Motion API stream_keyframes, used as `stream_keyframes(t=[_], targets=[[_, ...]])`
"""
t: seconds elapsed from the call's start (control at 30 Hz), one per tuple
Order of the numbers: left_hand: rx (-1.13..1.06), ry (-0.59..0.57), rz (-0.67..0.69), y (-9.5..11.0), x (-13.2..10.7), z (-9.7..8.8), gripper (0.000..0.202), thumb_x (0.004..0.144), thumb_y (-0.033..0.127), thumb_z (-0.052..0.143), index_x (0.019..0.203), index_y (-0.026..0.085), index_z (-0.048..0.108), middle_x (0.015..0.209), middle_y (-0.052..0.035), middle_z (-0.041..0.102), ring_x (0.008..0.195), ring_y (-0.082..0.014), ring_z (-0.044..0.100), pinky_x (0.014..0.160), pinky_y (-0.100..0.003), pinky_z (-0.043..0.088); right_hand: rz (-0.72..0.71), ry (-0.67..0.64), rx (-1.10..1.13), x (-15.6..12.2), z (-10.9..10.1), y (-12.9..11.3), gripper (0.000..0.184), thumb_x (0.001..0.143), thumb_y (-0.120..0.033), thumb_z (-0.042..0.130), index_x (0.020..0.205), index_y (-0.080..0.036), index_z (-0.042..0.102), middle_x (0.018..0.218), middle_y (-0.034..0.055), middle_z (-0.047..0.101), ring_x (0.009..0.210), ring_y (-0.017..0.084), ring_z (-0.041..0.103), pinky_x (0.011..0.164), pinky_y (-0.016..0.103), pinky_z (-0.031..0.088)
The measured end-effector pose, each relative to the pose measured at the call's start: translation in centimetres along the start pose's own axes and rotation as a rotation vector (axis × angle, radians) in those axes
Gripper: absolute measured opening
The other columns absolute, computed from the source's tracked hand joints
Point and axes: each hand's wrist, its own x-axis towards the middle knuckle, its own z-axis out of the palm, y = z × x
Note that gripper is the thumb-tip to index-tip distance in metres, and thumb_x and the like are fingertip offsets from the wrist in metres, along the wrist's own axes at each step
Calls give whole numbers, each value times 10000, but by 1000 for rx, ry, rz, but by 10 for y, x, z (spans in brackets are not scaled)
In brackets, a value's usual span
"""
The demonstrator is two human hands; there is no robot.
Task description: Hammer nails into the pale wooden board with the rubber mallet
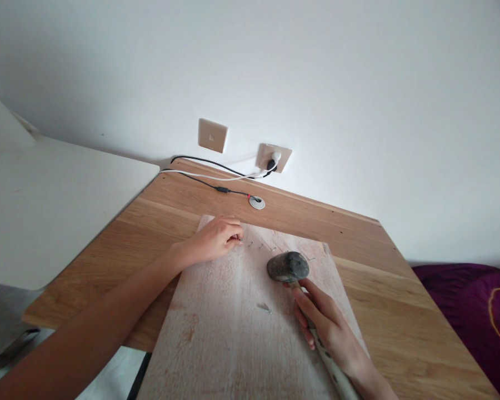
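Note:
My right hand grips the pale handle of a mallet just below its dark, blunt head, which is held above a whitish wooden board. At the board's far left, my left hand is closed in a pinch on a small nail, mostly covered by the fingertips. Several thin nails stand in a row to the right of those fingers, one of them a nail near the far edge. A few loose nails lie on the board between my hands.
The board rests on a wooden desk against a white wall. Cables run along its back to a wall socket, near a round cable grommet. A white table adjoins at left; purple fabric lies at right.

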Motion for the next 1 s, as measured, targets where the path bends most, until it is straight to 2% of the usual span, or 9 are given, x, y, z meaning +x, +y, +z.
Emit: stream_keyframes(t=[0.57, 1.0], targets=[[-20, 3, 23, -2, 0, 0, 209, 907, 128, 686, 720, 181, 611, 762, 5, 627, 770, -156, 584, 725, -286, 393, 6, -6, 4, 0, -1, 4, 586, 957, -718, 441, 1127, -166, 538, 559, -100, 442, 383, 89, 418, 373, 206, 371], [-2, 2, 13, 0, -1, -1, 188, 909, 137, 689, 734, 178, 635, 759, 4, 629, 763, -156, 581, 723, -285, 395, 9, -3, -12, 0, -1, 0, 574, 954, -716, 443, 1097, -174, 565, 552, -90, 456, 383, 94, 423, 387, 220, 377]])
